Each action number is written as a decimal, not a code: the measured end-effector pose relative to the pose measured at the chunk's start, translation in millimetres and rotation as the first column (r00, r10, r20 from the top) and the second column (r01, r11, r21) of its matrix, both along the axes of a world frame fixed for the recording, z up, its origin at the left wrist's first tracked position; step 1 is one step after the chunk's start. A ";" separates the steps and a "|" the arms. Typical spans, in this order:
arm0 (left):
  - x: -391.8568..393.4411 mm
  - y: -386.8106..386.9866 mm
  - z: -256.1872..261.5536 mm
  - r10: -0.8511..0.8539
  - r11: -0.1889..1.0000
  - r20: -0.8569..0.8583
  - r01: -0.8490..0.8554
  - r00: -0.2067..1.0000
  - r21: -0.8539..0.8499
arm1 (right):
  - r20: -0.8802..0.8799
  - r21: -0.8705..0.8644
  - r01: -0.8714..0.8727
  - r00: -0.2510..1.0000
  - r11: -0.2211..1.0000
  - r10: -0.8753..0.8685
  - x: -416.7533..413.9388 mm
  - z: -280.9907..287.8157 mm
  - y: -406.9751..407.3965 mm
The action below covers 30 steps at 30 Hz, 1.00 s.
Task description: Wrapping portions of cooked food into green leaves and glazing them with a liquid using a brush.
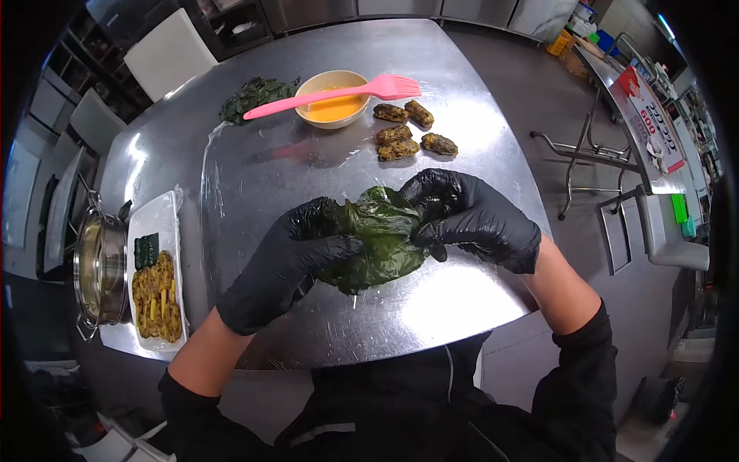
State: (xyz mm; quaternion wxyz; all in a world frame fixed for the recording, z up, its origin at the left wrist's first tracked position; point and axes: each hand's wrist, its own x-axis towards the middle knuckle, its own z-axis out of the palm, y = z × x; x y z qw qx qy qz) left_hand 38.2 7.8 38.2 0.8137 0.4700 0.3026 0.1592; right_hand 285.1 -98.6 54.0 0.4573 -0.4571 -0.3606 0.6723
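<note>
A broad, glossy dark green leaf (pixel 381 242) is spread between my two hands above the steel table (pixel 277 156). My left hand (pixel 294 254), in a black glove, pinches its left edge between thumb and fingers. Gloved in black too, my right hand (pixel 473 219) grips the leaf's right side. Beyond the leaf lie several browned meat rolls (pixel 398 149). Behind them stands a beige bowl (pixel 332 122) of orange liquid, with a pink basting brush (pixel 323 99) resting across its rim. A pile of dark leaves (pixel 260 95) sits at the bowl's left.
At the table's left is a white tray (pixel 164 216) with dark green rolls (pixel 146 251) and minced-meat skewers (pixel 156 303). A steel pot (pixel 101 265) stands beside it. Clear plastic film (pixel 211 150) covers part of the tabletop. White chairs (pixel 170 55) and a side table (pixel 612 86) surround it.
</note>
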 end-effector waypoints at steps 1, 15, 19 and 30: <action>-1.5 0.7 0.5 -0.001 1.000 -0.002 0.001 1.000 -0.001 | -0.002 0.002 -0.007 1.000 1.000 0.007 1.3 -0.7 -0.3; 4.9 2.6 24.6 -0.121 0.983 -0.100 0.133 0.988 0.129 | -0.332 0.117 -0.108 0.933 0.987 0.141 -21.2 -24.5 -8.0; 2.9 9.3 20.0 -0.066 0.986 -0.145 0.087 0.987 0.142 | -0.158 -0.049 -0.033 0.987 0.998 0.025 -13.6 -19.5 -9.3; 5.7 -2.0 24.8 -0.336 0.927 -0.024 0.335 0.942 0.168 | 0.099 0.165 0.105 0.987 0.981 -0.123 8.6 -33.7 -11.7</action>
